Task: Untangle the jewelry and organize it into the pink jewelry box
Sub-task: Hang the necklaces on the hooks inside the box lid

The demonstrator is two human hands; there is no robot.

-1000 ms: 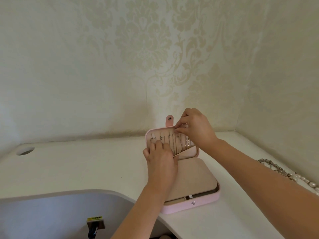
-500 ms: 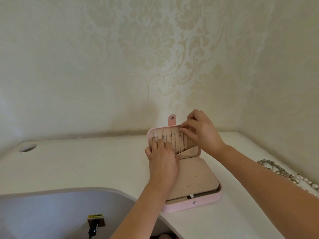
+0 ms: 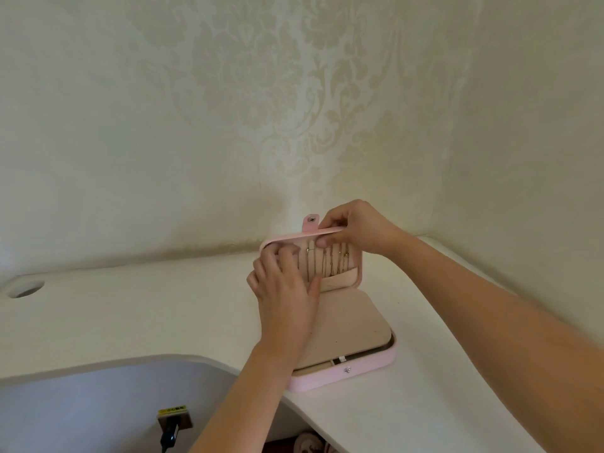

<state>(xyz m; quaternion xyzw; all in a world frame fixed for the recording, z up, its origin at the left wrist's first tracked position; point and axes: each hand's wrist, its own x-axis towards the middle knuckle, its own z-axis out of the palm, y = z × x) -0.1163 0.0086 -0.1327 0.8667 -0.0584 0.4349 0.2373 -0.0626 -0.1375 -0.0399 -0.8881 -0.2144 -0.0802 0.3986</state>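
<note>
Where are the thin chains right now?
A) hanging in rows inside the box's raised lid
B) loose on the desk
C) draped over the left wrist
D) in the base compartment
A: the thin chains hang side by side inside the raised lid, which the right hand pinches.

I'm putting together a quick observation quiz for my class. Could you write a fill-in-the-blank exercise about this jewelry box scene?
1. The jewelry box on the white table is ____ in colour.
2. The box is ____, with its lid standing upright.
3. The right hand grips the lid's ____ edge.
4. The round hole in the table lies to the box's ____.

Missing words: pink; open; top; left.
</note>
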